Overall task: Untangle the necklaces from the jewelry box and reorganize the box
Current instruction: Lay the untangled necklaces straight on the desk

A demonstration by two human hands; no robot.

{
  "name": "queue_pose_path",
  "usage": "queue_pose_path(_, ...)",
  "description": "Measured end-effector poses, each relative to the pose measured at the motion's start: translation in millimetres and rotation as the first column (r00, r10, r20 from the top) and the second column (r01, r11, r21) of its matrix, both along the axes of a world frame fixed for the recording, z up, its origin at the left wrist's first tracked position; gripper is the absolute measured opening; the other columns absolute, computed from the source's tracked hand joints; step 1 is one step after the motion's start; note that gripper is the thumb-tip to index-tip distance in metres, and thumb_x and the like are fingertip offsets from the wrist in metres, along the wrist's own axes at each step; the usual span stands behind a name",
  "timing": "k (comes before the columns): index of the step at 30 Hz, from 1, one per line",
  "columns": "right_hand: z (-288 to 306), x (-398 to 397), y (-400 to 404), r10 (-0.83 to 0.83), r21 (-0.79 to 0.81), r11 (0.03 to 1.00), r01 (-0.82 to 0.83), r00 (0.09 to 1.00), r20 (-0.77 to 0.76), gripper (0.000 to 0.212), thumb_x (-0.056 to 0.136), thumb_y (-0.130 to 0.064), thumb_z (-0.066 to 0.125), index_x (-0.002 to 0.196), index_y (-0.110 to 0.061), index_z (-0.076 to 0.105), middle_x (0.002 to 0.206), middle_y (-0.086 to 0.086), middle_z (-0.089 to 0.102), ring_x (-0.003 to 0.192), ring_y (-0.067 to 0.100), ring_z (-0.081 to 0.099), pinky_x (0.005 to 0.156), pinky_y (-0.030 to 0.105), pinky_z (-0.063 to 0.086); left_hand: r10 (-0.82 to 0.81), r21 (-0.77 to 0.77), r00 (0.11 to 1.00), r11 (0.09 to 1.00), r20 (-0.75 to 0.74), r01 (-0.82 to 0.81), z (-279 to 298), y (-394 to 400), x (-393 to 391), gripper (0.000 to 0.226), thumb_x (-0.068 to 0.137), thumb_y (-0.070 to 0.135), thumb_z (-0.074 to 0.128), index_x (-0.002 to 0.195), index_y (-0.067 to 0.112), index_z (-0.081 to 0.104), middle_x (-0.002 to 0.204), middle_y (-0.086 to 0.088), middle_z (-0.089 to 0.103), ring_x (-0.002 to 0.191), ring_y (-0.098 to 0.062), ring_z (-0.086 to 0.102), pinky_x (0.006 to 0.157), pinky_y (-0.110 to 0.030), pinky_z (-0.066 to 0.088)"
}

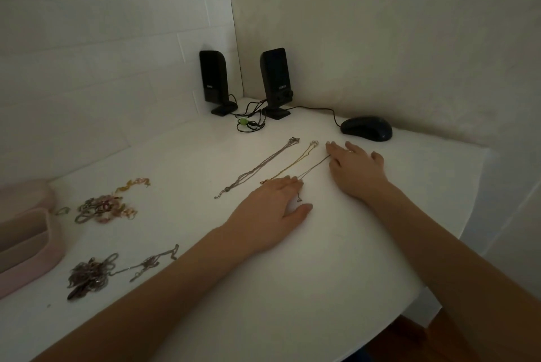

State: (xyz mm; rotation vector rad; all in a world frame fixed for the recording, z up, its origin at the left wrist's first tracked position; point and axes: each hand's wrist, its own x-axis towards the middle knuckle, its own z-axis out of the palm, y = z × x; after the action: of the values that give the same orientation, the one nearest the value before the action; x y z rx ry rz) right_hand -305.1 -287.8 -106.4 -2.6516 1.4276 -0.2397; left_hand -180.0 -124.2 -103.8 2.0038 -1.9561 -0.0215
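The thin necklace (pixel 313 167) lies stretched in the centre-right of the frame between your two hands, and your fingers are flat and straight on both: your left hand (pixel 272 209) presses its near end with the fingertips together and the thumb spread, while your right hand (pixel 355 165) rests its fingertips on the far end, fingers slightly apart, curled round nothing. The risk starts right there: if you drag either hand sideways rather than lifting it clean, the fine chain will likely follow your skin and swing across the gold necklace (pixel 295 164) just beside it, and that one lies close to the silver necklace (pixel 260 167) on its left, so one careless sweep could undo all three. The small pendant or clasp near your left thumb could also catch; I cannot tell which it is. Counting outward, you have three necklaces laid straight and side by side, then two tangled piles at the left: the pink and gold tangle (pixel 106 206) in the middle left and the dark tangle (pixel 90 273) in the lower left, whose single chains cannot be counted. The pink jewelry box (pixel 44 256) sits open at the left edge, one only. Behind, in the upper middle, stand two speakers (pixel 275 80) with their cables, and one mouse (pixel 366 128) beyond your right hand.
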Motion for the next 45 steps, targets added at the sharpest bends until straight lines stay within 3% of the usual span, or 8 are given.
queue_pose_path(6, -3, 3, -4, -0.033, -0.007, 0.999, 0.033, 0.999, -0.03, 0.053, 0.102, -0.031, 0.019, 0.153, -0.022, 0.01, 0.161, -0.002, 0.011, 0.147, 0.017, 0.009, 0.117, 0.049, 0.009, 0.054, 0.006, 0.994, 0.998, 0.099, -0.055, -3, 9, -2, 0.05, 0.098, 0.046, 0.036, 0.143, 0.024, 0.04, 0.151, 0.002, 0.036, 0.139, -0.011, 0.028, 0.11, -0.025, 0.025)
queue_pose_path(10, -3, 2, -4, -0.04, -0.01, 0.999, 0.04, 0.999, -0.027, 0.054, 0.102, -0.031, 0.019, 0.153, -0.021, 0.009, 0.161, -0.003, 0.011, 0.148, 0.018, 0.008, 0.117, 0.049, 0.009, 0.041, -0.039, 0.997, 0.999, 0.073, -0.038, -4, 9, -3, 0.056, 0.098, 0.044, 0.037, 0.149, 0.025, 0.025, 0.143, -0.001, 0.043, 0.133, -0.017, 0.033, 0.107, -0.029, 0.03)
queue_pose_path(17, -5, 2, -1, -0.016, -0.021, 1.0, 0.016, 1.0, -0.003, 0.052, 0.101, -0.028, 0.02, 0.153, -0.023, 0.014, 0.16, -0.006, 0.016, 0.147, 0.015, 0.01, 0.116, 0.051, 0.009, -0.074, 0.071, 0.996, 0.995, 0.042, 0.071, -5, -20, 9, 0.066, 0.099, 0.05, 0.029, 0.152, 0.02, 0.004, 0.16, 0.004, 0.005, 0.146, -0.01, 0.0, 0.118, -0.025, 0.002)
queue_pose_path(21, -4, 2, -1, -0.048, -0.022, 0.999, 0.048, 0.999, -0.002, 0.053, 0.101, -0.03, 0.021, 0.153, -0.021, 0.014, 0.16, -0.004, 0.016, 0.147, 0.017, 0.011, 0.116, 0.05, 0.01, 0.011, 0.143, 0.999, 0.99, -0.046, -0.005, -2, -39, 5, 0.067, 0.098, 0.052, 0.03, 0.152, 0.015, 0.012, 0.155, -0.008, 0.025, 0.141, -0.025, 0.025, 0.114, -0.032, 0.02)
queue_pose_path(24, -5, 2, -4, -0.094, -0.029, 0.995, 0.094, 0.995, -0.01, 0.056, 0.1, -0.035, 0.022, 0.153, -0.019, 0.013, 0.16, 0.0, 0.014, 0.147, 0.02, 0.01, 0.116, 0.05, 0.011, 0.024, 0.085, 1.0, 0.996, 0.014, -0.025, -1, -33, 2, 0.063, 0.098, 0.05, 0.03, 0.15, 0.017, 0.018, 0.15, -0.009, 0.035, 0.135, -0.027, 0.034, 0.107, -0.032, 0.027)
queue_pose_path(36, -6, 0, -4, -0.084, -0.039, 0.996, 0.083, 0.996, -0.018, 0.053, 0.101, -0.036, 0.019, 0.153, -0.029, 0.012, 0.161, 0.003, 0.012, 0.147, 0.023, 0.009, 0.116, 0.05, 0.011, -0.045, 0.073, 0.937, 0.997, 0.348, 0.021, 7, -1, 10, 0.064, 0.099, 0.051, 0.019, 0.153, 0.021, 0.002, 0.156, -0.007, 0.026, 0.145, -0.016, 0.014, 0.115, -0.025, 0.006)
queue_pose_path(42, -5, 0, -4, -0.075, -0.023, 0.997, 0.074, 0.997, -0.008, 0.052, 0.101, -0.034, 0.02, 0.153, -0.03, 0.012, 0.161, 0.002, 0.011, 0.148, 0.022, 0.008, 0.116, 0.051, 0.009, 0.013, 0.111, 0.991, 0.993, 0.133, -0.028, 2, 4, 10, 0.062, 0.098, 0.052, 0.023, 0.152, 0.029, 0.002, 0.157, -0.005, 0.02, 0.143, -0.017, 0.022, 0.111, -0.033, 0.028)
queue_pose_path(45, -4, 0, -3, -0.056, -0.017, 0.998, 0.056, 0.998, 0.019, 0.053, 0.101, -0.032, 0.022, 0.153, -0.032, 0.01, 0.161, 0.001, 0.009, 0.148, 0.021, 0.007, 0.115, 0.053, 0.01, -0.003, 0.022, 0.996, 1.0, 0.092, 0.001, 4, 18, 14, 0.059, 0.101, 0.044, 0.025, 0.152, 0.026, 0.003, 0.158, -0.001, 0.019, 0.144, -0.012, 0.018, 0.112, -0.03, 0.025)
